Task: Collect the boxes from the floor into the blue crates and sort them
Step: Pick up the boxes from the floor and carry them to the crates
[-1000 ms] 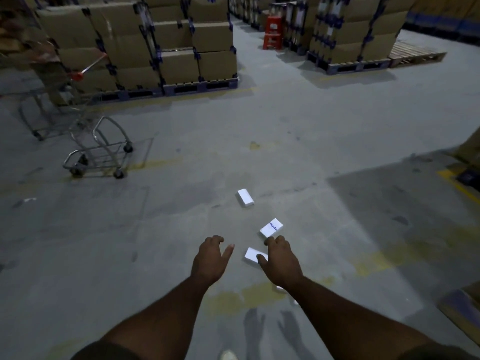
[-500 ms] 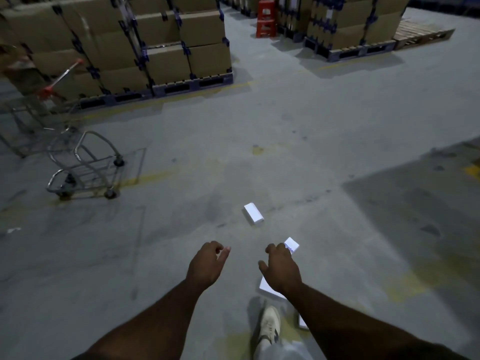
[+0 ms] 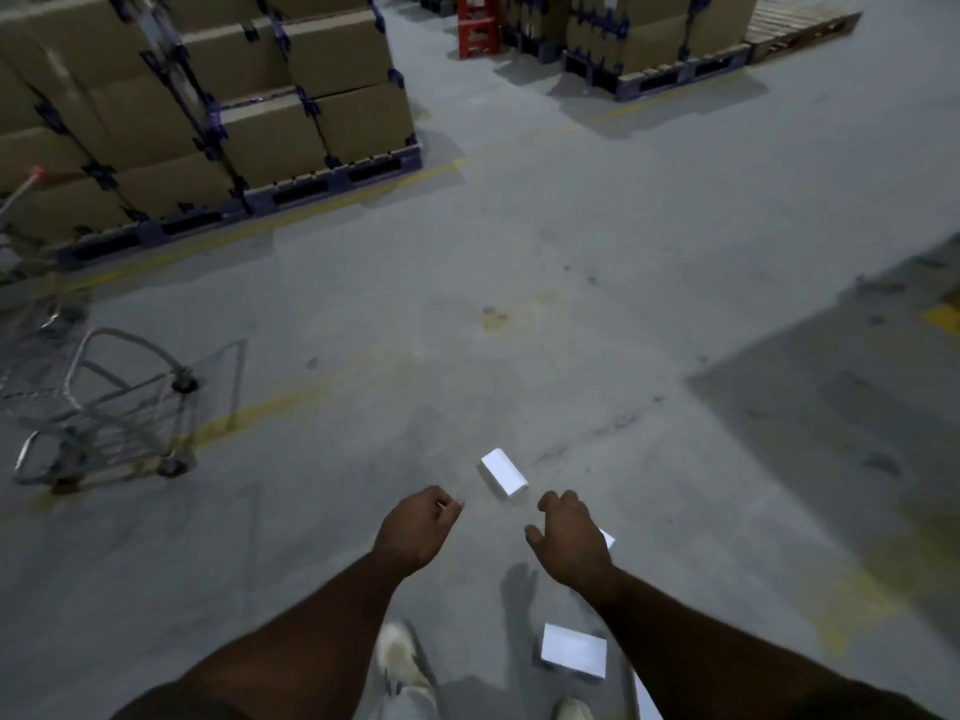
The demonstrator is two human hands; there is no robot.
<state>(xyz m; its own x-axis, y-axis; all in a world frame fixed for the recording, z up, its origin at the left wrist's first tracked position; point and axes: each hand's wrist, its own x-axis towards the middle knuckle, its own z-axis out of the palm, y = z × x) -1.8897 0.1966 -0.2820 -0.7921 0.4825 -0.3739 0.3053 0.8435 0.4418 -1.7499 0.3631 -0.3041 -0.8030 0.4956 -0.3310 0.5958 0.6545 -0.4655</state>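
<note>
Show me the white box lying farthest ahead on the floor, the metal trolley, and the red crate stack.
Flat white rectangular box (image 3: 504, 471), head view, middle of its top face.
Grey metal wire trolley (image 3: 104, 407), head view, on its low frame.
Red plastic crate stack (image 3: 479, 24), head view, on its front face.

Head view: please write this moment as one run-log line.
left hand open, empty | right hand open, empty | white boxes on floor | blue crates unseen

I can read no text anywhere in my view. The white boxes on the floor, the far one (image 3: 504, 471) and the near one (image 3: 573, 657), show blank faces to me. Any labels on the stacked cartons (image 3: 218, 96) are too dim and blurred for me to make out.
</note>
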